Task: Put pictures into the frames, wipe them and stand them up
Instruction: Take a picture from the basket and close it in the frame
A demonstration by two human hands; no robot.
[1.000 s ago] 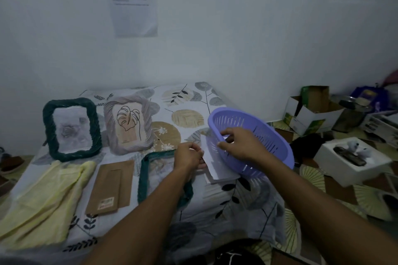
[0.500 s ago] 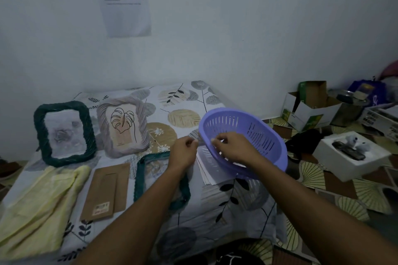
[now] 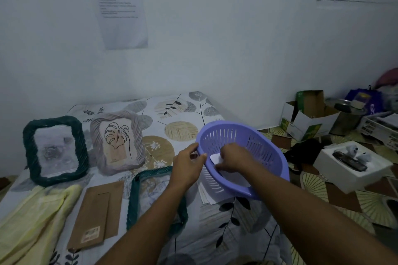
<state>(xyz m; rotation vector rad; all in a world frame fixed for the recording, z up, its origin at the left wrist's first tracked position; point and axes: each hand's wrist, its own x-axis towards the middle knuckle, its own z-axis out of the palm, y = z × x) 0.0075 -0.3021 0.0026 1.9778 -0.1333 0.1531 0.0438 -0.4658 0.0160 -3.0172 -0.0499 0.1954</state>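
Dark green woven frame and grey ribbed frame, the latter holding a leaf drawing, stand tilted back at the bench's rear left. Another green frame lies flat beside a brown backing board and a yellow cloth. The right hand pinches a white picture sheet inside a lilac basket.

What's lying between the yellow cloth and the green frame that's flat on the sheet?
A brown cardboard backing board lies flat between the yellow cloth and flat green frame, head view.

Dim, bluish cast; soft overall (noisy), wide-angle bending at edges, no glare.
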